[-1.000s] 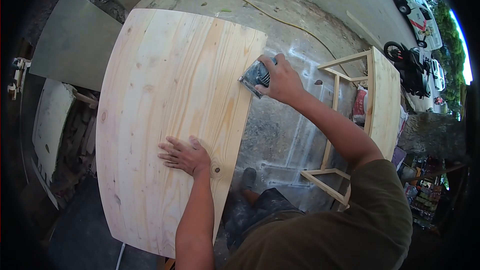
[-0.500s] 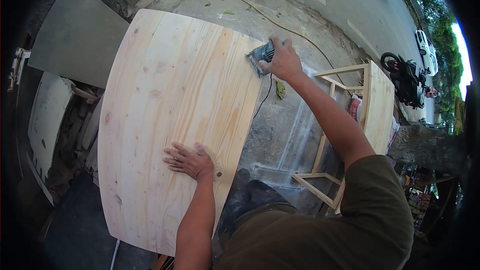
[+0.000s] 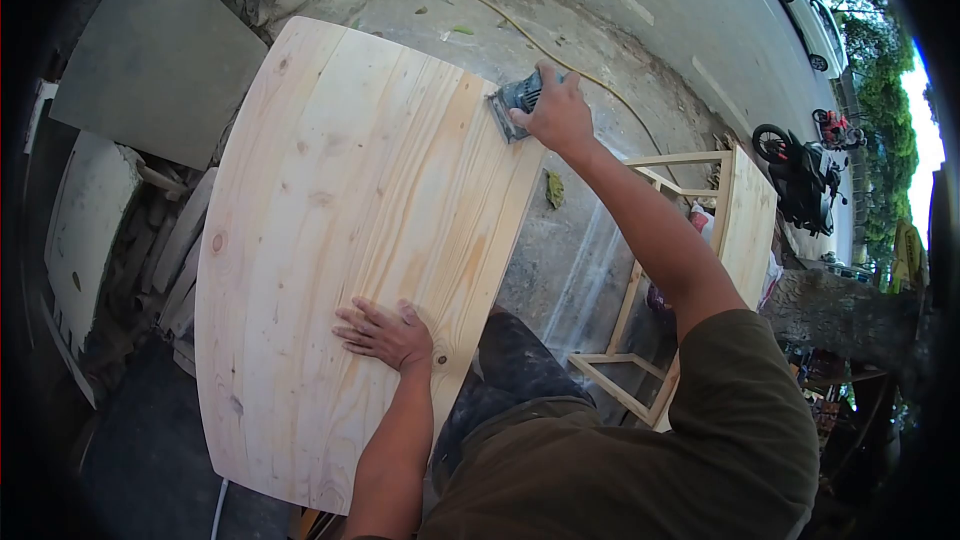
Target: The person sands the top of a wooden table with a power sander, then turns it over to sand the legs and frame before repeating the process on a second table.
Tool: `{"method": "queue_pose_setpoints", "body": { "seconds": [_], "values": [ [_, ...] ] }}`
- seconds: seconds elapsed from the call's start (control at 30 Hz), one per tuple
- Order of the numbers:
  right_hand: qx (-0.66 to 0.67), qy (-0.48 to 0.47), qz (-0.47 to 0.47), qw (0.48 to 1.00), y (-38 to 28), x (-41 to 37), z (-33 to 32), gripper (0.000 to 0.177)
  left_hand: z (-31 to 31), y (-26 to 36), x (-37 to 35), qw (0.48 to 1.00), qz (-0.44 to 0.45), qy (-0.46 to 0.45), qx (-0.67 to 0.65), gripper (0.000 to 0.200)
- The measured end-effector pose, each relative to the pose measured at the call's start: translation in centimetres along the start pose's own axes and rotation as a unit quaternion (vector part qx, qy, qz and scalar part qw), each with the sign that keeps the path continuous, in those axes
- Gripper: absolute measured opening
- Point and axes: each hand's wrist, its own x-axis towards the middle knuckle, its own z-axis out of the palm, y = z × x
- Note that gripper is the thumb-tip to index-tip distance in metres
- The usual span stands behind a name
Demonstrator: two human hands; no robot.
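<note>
Sander (image 3: pixel 513 105) sits on the wooden panel (image 3: pixel 310 170) near its far right corner, our right hand (image 3: pixel 560 118) curled round its body — our left hand (image 3: pixel 390 336) lies open on the panel, fingers spread, nearer us, holding nothing. We judge the step to be smoothing the panel's face; whether the sander is running, we cannot tell. The next move calls for a flat base and even pressure — tipping over that edge could round it

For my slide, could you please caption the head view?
Left hand on a wooden panel, right hand gripping a sander near the edge.
</note>
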Motion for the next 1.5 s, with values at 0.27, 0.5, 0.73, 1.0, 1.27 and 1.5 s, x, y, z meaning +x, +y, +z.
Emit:
{"method": "queue_pose_setpoints", "body": {
  "seconds": [0.27, 0.5, 0.73, 1.0, 1.27, 1.5],
  "values": [
    [-0.007, 0.003, 0.002, 1.0, 0.6, 0.1, 0.1, 0.097, -0.2, -0.2, -0.1, 1.0, 0.007, 0.01, -0.026, 0.091],
    [0.019, 0.033, 0.064, 0.997, -0.9, 2.2, 0.3, 0.091, -0.1, -0.6, -0.4, 0.999, 0.012, 0.022, -0.038, 0.093],
    [0.012, -0.089, 0.043, 0.995, -0.6, -11.1, -0.4, 0.095, -0.2, -0.5, -0.3, 1.0, 0.0, 0.0, -0.029, 0.094],
    [0.007, -0.036, 0.077, 0.996, 0.7, 2.2, -1.4, 0.095, -0.3, -0.3, -0.2, 1.0, 0.0, 0.0, -0.023, 0.094],
    [0.023, -0.106, 0.005, 0.994, 1.3, -12.9, -0.7, 0.094, -0.5, -0.5, -0.2, 0.999, -0.007, 0.013, -0.036, 0.09],
    [0.003, -0.028, 0.004, 1.0, 2.6, -0.1, -1.0, 0.09, -1.9, 0.2, -0.2, 0.999, -0.014, -0.037, 0.012, 0.08]
  ]
}}
